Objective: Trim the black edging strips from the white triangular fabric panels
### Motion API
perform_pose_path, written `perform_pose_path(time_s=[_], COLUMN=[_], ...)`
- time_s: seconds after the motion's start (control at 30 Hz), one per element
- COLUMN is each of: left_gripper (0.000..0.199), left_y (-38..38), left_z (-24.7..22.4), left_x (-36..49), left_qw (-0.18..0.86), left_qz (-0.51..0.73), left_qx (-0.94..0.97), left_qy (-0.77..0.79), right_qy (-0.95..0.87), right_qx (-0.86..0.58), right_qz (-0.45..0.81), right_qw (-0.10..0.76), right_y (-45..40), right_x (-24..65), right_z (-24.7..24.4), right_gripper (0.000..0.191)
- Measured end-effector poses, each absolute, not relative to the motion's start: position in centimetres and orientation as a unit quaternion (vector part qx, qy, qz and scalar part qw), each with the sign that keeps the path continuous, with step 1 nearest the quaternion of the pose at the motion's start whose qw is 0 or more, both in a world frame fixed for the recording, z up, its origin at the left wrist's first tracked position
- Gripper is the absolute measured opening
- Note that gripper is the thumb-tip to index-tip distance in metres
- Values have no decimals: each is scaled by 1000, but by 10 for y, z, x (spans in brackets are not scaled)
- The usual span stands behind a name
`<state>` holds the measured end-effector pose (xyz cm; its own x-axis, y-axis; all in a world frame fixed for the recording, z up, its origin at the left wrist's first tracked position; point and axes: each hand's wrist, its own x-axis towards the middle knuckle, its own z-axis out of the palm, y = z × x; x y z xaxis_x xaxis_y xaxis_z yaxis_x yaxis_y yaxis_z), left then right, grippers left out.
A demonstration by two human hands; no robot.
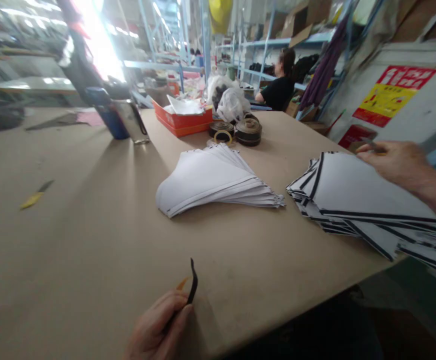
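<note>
My left hand (161, 325), low in the view, pinches a short black strip (193, 282) with a yellowish bit beside it. Over at the right, my right hand (394, 160) rests at the upper edge of a pile of white pieces with black edging (368, 185); its fingers are closed and a small greyish thing, too blurred to name, shows at the fingertips. A fanned stack of plain white pieces (206, 175) lies mid-table, between the two hands and farther back.
Rolls of dark tape (248, 132), an orange box (182, 122) and plastic bags (233, 102) stand at the back. A blue bottle (109, 115) and metal cup (131, 120) are left. A yellow-handled blade (34, 199) lies far left. A person (280, 87) sits beyond the table (90, 250).
</note>
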<state>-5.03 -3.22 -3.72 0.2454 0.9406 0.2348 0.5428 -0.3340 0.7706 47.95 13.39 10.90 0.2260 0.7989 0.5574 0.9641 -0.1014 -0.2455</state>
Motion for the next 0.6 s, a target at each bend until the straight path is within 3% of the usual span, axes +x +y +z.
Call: perform_pose_path(time_s=[0.1,0.13,0.27,0.43,0.6], left_gripper=[14,15,17,17,20], left_y=[-34,-34,-35,-34,-32], left_z=[-33,-33,-39,-43,-42], left_x=[-46,-46,-49,-52,-50], left_qw=[279,279,281,297,306], left_qz=[356,356,355,356,352], left_qx=[745,746,754,760,750], left_qy=[490,488,476,456,469], right_qy=[-766,-814,-858,-859,-860], right_qx=[-594,-549,-508,-509,-496], right_qz=[-54,-24,6,-5,-15], right_qw=[241,188,76,-59,-117], right_y=[145,149,170,199,214], right_x=[366,329,220,168,163], right_z=[87,81,59,43,47], right_gripper=[18,23,35,34,28])
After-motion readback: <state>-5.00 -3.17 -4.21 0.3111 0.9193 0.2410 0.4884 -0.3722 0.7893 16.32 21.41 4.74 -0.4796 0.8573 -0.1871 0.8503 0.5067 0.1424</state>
